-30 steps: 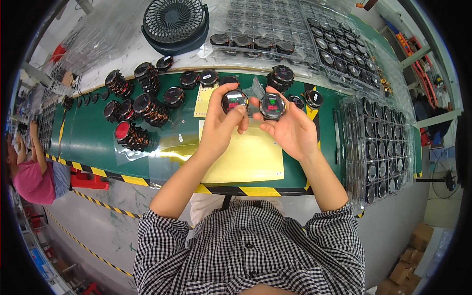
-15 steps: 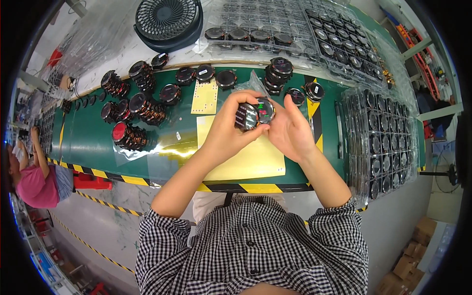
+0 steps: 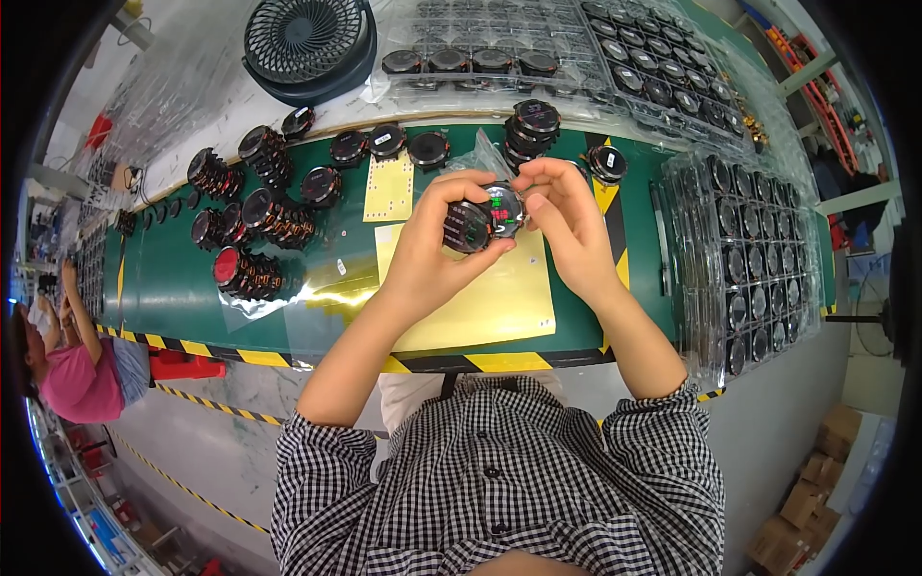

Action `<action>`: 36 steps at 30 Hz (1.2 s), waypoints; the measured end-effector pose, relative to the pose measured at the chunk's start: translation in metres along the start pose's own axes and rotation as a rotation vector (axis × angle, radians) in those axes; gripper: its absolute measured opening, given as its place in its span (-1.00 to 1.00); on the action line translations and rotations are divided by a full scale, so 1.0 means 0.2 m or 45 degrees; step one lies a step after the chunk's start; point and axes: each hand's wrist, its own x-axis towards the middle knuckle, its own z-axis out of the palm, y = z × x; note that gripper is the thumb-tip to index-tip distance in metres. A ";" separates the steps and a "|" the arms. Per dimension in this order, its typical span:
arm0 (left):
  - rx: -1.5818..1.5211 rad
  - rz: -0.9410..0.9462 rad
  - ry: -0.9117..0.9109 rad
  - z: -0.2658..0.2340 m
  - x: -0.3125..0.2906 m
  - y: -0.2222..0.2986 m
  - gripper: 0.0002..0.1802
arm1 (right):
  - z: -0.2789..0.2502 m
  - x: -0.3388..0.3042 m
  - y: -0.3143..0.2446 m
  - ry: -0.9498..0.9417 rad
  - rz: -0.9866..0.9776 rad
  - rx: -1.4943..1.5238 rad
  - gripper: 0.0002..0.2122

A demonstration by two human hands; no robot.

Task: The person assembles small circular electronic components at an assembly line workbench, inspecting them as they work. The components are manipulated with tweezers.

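Observation:
My left hand (image 3: 420, 252) is wrapped round two round, strapless smartwatches above a yellow sheet (image 3: 461, 307). The nearer-left smartwatch (image 3: 467, 228) has a dark, glossy face with reflections. Overlapping it on the right is a lit smartwatch (image 3: 503, 213), showing green and red marks on black. The fingertips and thumb of my right hand (image 3: 574, 230) are closed at the right edge of the lit one. Behind the hands, a small clear plastic bag (image 3: 480, 154) lies near a stack of smartwatches (image 3: 531, 130).
Several leaning watch stacks (image 3: 279, 219) stand on the green mat (image 3: 173, 278) at left, one topped by a red-faced watch (image 3: 227, 266). Clear trays of watches (image 3: 749, 259) rise at right. A dark fan (image 3: 309, 48) stands at the back. Another person (image 3: 84, 379) sits far left.
My right hand has gone from spread fingers to fingertips closed at the lit smartwatch's edge. Its display now faces me more fully. The view has shifted slightly.

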 end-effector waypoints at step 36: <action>0.132 0.308 -0.082 -0.03 0.01 0.00 -0.33 | -0.03 0.00 -0.04 -0.049 -0.362 -0.378 -0.66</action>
